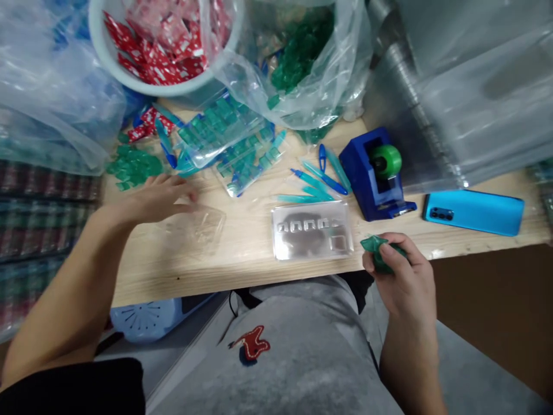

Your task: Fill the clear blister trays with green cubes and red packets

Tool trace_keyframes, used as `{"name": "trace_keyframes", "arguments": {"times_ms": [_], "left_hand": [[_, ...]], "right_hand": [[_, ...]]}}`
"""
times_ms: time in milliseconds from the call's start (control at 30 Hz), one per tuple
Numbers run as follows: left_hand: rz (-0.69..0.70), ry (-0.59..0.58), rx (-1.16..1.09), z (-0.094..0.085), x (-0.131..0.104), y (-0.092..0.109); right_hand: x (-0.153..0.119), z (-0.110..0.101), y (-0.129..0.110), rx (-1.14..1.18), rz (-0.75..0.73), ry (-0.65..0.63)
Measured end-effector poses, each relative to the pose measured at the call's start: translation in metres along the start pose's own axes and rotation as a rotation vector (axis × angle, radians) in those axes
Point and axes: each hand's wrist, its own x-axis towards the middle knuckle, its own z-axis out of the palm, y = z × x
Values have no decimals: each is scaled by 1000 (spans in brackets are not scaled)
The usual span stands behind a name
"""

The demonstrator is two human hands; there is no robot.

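My right hand (400,268) is closed around some small green pieces (380,251) just off the table's front edge. On the left, my left hand (162,196) reaches over the table with its fingers spread, beside a pile of green pieces (135,167); nothing shows in its grasp. A clear plastic tray (207,227) lies next to that hand, slightly blurred. Between the hands sits another clear tray (302,245) with a row of small moulded hollows. Behind it are teal and blue pen-like pieces (317,178).
A blue tape dispenser (363,173) and a blue phone (475,213) stand to the right. At the back are a white tub (159,89) of red packets, a plastic bag (345,86) with green pieces, and filled trays (222,129). Plastic sheets (484,104) lie back right.
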Motion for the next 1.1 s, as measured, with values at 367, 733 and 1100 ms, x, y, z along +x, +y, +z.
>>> {"name": "trace_keyframes", "arguments": {"times_ms": [367, 733, 1100], "left_hand": [[-27, -25, 118, 11, -29, 9], [317, 510, -372, -32, -108, 93], [738, 718, -191, 76, -19, 228]], "right_hand": [[-46, 113, 69, -357, 522, -1102], [-17, 59, 13, 105, 572, -1145], [2, -30, -26, 197, -23, -204]]}}
